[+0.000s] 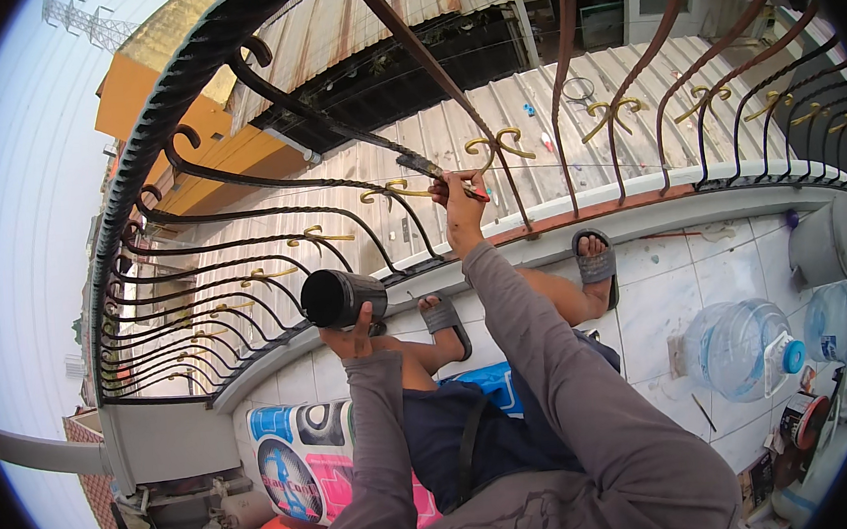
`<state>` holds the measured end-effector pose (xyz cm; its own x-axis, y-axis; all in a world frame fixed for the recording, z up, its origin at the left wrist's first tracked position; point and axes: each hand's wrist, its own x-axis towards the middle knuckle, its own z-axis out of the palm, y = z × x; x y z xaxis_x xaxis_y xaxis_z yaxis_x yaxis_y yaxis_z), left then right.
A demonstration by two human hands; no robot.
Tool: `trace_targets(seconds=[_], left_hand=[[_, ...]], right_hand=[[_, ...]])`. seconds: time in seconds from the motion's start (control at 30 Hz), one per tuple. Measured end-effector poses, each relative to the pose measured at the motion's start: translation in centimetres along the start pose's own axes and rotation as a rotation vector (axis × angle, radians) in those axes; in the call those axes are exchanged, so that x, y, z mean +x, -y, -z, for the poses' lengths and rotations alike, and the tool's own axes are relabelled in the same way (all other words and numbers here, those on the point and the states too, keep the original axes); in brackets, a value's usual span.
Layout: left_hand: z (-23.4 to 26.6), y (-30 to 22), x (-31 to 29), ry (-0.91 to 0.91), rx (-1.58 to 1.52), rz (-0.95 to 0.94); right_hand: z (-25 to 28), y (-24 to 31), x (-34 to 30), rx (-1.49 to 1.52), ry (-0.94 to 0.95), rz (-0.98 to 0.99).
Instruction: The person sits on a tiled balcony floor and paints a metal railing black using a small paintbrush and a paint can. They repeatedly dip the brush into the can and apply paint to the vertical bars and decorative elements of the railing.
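We see the left hand [350,340] curled partway, palm and fingers cupping the side of a smooth, dark cylindrical container [358,294]. Its round mouth faces up and to the left; the inside is too dark for us to tell what it holds. The right hand [462,212] is nearly closed, fingers pinched around a paintbrush [420,163] with a red handle and flat, dark bristles. The bristles lie at the lower part of a curved black bar [317,114], though we cannot tell whether they touch it.

Around both hands we find metal railing: a ribbed, twisted top rail [149,127], glossy black bars to the left, rusty brown bars [427,50] ahead, and gold scrolls [396,190] near their feet. Beyond lies a corrugated roof [521,108].

The bars rise from a low, curving ledge [688,209], and the container is near its inner edge. Open room runs between the two hands, and pale tiled floor [650,291] stretches right toward a clear, ribbed plastic jug [739,349].

Beneath the seated person, a pink, blue and white package [321,422] carries bold printed lettering.
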<state>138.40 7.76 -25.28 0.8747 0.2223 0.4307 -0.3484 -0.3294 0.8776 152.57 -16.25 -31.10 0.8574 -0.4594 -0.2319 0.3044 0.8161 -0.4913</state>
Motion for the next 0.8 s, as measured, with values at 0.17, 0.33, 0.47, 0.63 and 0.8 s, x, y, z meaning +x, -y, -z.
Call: trace_targets(seconds=[0.17, 0.33, 0.47, 0.63, 0.8], left_hand=[[-0.3, -0.9, -0.1, -0.046, 0.051, 0.012], [-0.7, -1.8, -0.1, -0.021, 0.118, -0.051], [-0.7, -2.3, 0.9, 0.114, 0.155, -0.034], [-2.1, -2.7, 4.6, 0.216, 0.093, 0.031], [-5.3, -2.9, 9.1, 0.221, 0.015, -0.106]], right_hand=[[1.8, 0.4, 1.9, 0.042, -0.37, 0.044], [1.3, 1.9, 0.6, -0.085, -0.251, 0.015], [0.4, 5.7, -1.2, -0.132, -0.194, 0.112], [1.4, 9.2, -3.2, -0.69, 0.229, 0.018], [0.8, 10.2, 0.4, -1.408, 0.895, 0.66]])
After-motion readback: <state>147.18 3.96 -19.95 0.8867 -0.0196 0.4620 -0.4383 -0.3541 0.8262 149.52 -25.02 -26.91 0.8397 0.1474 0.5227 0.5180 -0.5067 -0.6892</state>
